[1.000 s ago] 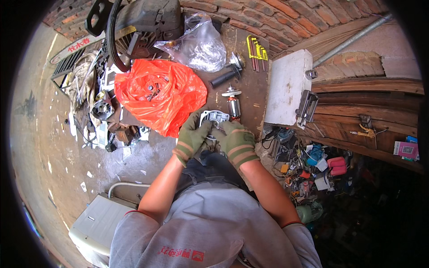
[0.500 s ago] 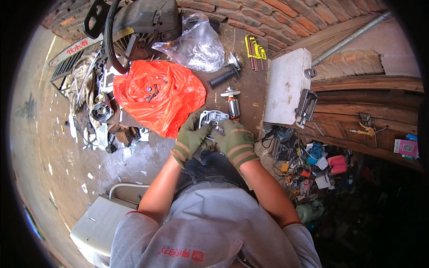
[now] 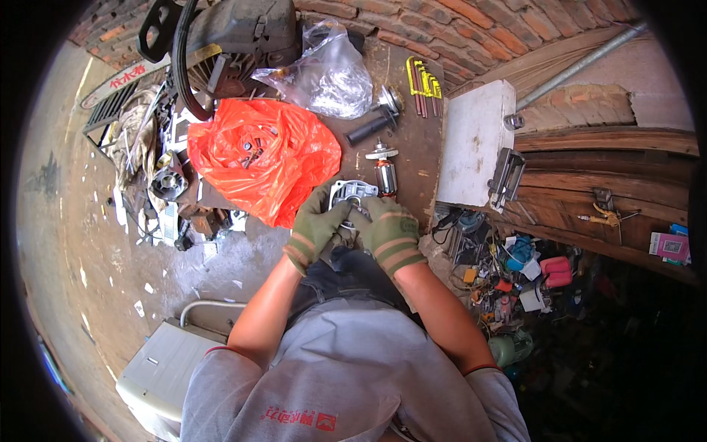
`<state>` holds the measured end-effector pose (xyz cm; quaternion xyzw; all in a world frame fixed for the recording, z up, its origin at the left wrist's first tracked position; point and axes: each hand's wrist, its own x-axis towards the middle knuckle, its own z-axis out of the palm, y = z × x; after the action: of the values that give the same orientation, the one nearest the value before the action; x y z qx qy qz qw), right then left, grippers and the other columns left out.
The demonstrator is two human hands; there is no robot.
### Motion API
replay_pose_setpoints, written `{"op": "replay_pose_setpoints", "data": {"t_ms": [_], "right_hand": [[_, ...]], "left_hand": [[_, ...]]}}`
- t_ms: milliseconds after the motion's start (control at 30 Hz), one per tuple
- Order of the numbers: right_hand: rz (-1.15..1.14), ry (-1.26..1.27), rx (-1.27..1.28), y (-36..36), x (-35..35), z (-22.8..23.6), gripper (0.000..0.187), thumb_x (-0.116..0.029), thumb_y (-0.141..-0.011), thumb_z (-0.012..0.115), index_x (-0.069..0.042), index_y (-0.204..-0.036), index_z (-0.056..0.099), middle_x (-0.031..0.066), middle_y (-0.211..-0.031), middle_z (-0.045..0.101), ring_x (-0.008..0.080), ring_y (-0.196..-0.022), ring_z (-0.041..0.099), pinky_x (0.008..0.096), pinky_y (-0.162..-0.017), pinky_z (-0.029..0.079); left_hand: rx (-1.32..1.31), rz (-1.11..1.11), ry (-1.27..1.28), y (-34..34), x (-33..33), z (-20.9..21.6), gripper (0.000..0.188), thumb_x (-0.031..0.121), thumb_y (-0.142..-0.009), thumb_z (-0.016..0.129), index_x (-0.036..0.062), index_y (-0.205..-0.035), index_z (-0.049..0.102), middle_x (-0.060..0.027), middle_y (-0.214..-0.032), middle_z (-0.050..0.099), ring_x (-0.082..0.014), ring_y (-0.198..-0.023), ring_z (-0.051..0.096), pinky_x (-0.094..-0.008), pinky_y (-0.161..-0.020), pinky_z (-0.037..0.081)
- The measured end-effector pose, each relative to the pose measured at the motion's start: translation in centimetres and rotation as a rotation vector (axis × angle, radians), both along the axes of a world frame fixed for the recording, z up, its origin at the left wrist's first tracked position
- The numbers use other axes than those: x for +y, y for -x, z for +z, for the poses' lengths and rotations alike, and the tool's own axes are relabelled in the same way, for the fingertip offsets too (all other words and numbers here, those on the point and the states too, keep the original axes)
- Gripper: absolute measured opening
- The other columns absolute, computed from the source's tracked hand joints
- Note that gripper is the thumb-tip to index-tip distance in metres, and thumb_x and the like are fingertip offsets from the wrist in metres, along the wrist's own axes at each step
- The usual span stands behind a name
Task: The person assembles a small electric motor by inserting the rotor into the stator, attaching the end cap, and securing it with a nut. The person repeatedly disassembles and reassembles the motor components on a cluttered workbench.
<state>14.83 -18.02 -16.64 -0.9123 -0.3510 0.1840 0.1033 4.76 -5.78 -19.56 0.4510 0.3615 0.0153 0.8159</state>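
Note:
Both hands wear green work gloves with tan stripes and meet at the table's near edge. Between them is a silver cast-metal housing (image 3: 353,190) with a round opening. My left hand (image 3: 318,227) is closed on its left side. My right hand (image 3: 389,227) bends over its right side, fingertips at the opening; whether they pinch a small part there is hidden. Just beyond the right hand a motor armature (image 3: 385,175) with a gear disc stands on the table. Farther off lies a black side handle (image 3: 368,129) beside a metal flange piece.
An orange plastic bag (image 3: 258,162) with small metal parts spreads at left. Behind it are a clear plastic bag (image 3: 331,77) and a chainsaw (image 3: 243,37). A yellow hex-key set (image 3: 423,77) lies at the back. A white board (image 3: 479,144) borders the right; clutter (image 3: 515,276) fills the floor below.
The right fingers have shifted slightly inward over the housing's opening. The housing stays between both hands, and the things on the table keep their places.

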Motion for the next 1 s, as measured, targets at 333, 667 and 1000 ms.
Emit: {"op": "replay_pose_setpoints", "data": {"t_ms": [333, 667, 1000], "right_hand": [[-0.072, 0.027, 0.281, -1.5, 0.5, 2.0, 0.034, -0.034, -0.090, 0.068, -0.011, -0.113, 0.075, 0.0209, -0.107, 0.074, 0.0383, -0.099, 0.071, 0.0479, -0.089, 0.056], [-0.060, -0.028, 0.115, -0.3, 0.4, 0.8, 0.028, -0.035, -0.092, 0.068, -0.013, -0.106, 0.076, 0.0181, -0.099, 0.074, 0.0377, -0.092, 0.072, 0.0498, -0.081, 0.056], [-0.141, -0.034, 0.116, -0.3, 0.3, 0.3, 0.028, -0.037, -0.093, 0.069, -0.013, -0.106, 0.077, 0.0171, -0.105, 0.075, 0.0378, -0.097, 0.072, 0.0485, -0.085, 0.057]], "left_hand": [[0.056, 0.023, 0.032, -0.6, 0.1, 1.5, 0.051, 0.009, -0.097, 0.065, 0.0037, -0.146, 0.051, -0.0036, -0.096, 0.071, -0.0076, -0.055, 0.060, -0.0224, -0.044, 0.047], [0.065, 0.025, 0.017, -0.4, 0.0, 0.7, 0.050, 0.011, -0.098, 0.065, 0.0051, -0.146, 0.052, -0.0032, -0.096, 0.071, -0.0075, -0.054, 0.059, -0.0225, -0.044, 0.045], [0.073, -0.008, -0.017, -0.7, 0.1, 1.2, 0.051, 0.010, -0.096, 0.067, 0.0010, -0.144, 0.053, -0.0065, -0.106, 0.072, -0.0093, -0.068, 0.065, -0.0256, -0.052, 0.053]]}}
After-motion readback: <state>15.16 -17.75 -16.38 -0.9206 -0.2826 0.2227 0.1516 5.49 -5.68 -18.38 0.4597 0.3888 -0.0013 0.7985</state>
